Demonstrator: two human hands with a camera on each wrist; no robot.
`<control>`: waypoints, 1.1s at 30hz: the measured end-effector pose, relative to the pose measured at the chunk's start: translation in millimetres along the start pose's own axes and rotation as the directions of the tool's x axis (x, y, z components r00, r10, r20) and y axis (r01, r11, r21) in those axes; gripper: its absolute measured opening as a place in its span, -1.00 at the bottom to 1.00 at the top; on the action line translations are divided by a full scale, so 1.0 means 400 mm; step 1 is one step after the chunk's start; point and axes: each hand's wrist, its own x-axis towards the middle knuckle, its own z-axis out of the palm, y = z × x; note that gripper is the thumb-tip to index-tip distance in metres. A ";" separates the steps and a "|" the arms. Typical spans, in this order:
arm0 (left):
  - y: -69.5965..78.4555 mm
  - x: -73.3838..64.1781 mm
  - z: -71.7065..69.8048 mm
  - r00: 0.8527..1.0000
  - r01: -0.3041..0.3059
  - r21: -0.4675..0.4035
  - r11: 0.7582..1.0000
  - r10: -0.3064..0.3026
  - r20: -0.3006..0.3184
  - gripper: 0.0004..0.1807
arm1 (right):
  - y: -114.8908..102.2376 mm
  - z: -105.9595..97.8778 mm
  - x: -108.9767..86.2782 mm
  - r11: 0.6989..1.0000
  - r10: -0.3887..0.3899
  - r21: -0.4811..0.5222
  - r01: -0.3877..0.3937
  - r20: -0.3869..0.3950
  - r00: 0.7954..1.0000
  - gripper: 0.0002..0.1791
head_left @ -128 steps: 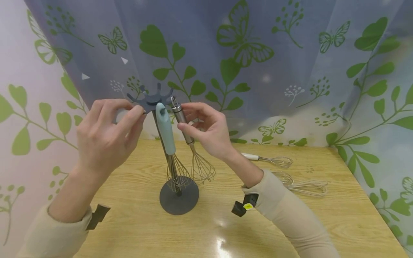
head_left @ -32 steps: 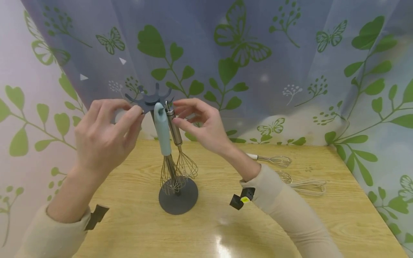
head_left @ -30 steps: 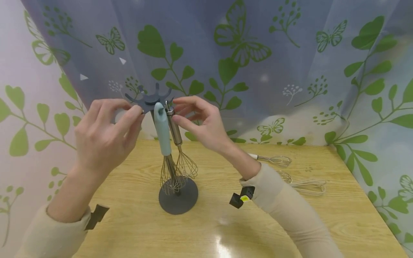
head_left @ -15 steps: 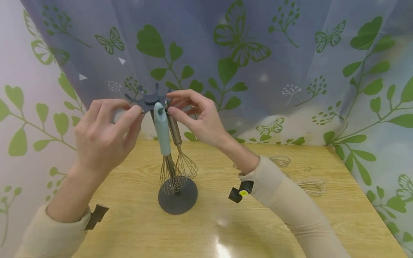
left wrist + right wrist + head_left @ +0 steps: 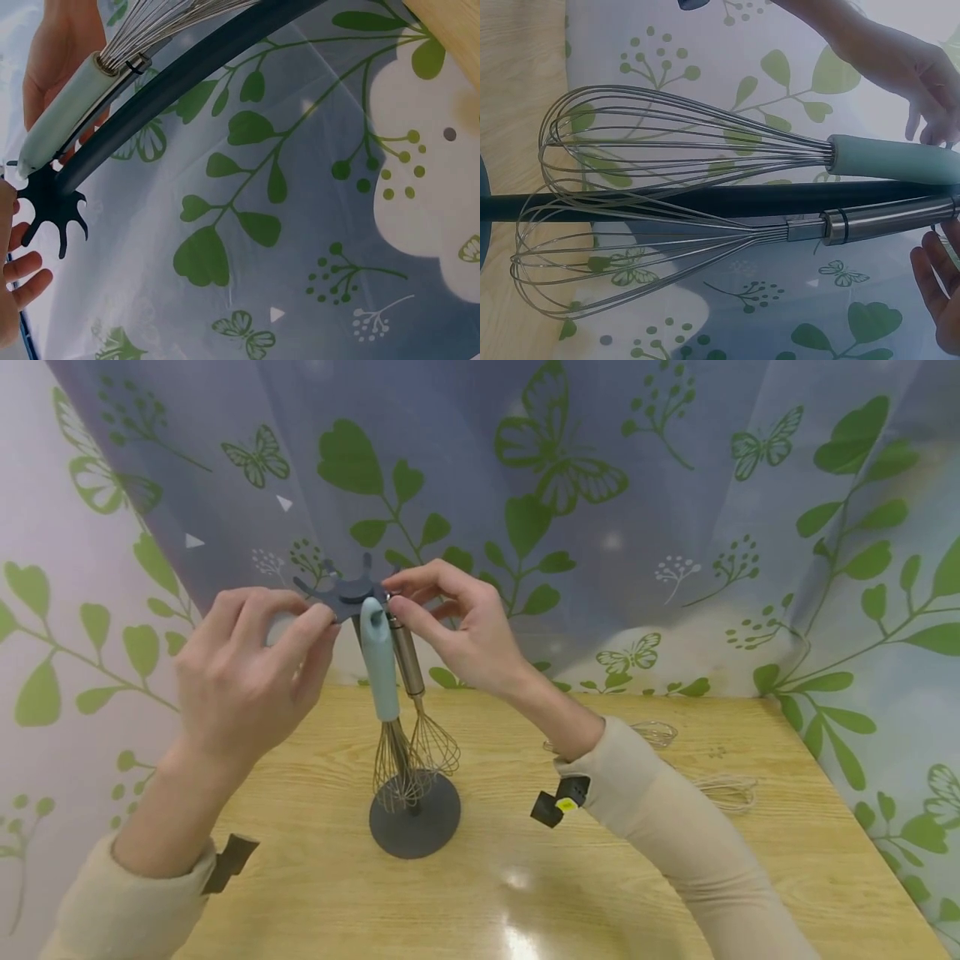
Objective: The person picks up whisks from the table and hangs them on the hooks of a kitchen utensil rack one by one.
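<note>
A dark utensil stand (image 5: 352, 591), with hooked arms around its top and a round base, stands on the table. My left hand (image 5: 251, 668) pinches one of its hooked arms between thumb and fingers. A whisk with a pale blue-green handle (image 5: 380, 672) hangs at the front of the stand. Beside it, to the right, hangs a whisk with a steel handle (image 5: 408, 660). My right hand (image 5: 472, 631) has thumb and forefinger pinched at this steel whisk's hanging loop, by the hook; the fingertips partly cover it. In the right wrist view both wire heads (image 5: 682, 142) overlap.
More whisks lie on the wooden table (image 5: 540, 877) at the right, partly behind my right sleeve: one wire head (image 5: 658, 733) farther back, another pale one (image 5: 727, 793) nearer. A patterned curtain (image 5: 465, 460) closes off the back.
The steel whisk has come left against the stand and hangs beside the blue-green one. My right hand let go of its handle, then moved up and left to its loop. The left hand stays put.
</note>
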 end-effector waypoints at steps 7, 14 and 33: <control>0.012 0.004 0.001 0.999 0.025 0.010 1.000 -0.025 -0.035 -0.92 | -0.001 0.003 0.002 1.000 -0.011 -0.010 0.010 -0.011 1.000 -0.82; 0.014 0.005 0.004 0.994 0.028 0.017 0.999 -0.026 -0.106 -0.92 | -0.001 0.000 0.001 1.000 -0.010 -0.023 0.009 -0.024 1.000 -0.83; 0.029 0.013 -0.004 0.996 0.033 0.041 0.999 -0.030 -0.085 -0.87 | -0.017 -0.003 -0.009 0.999 -0.018 -0.042 0.017 -0.037 0.999 -0.82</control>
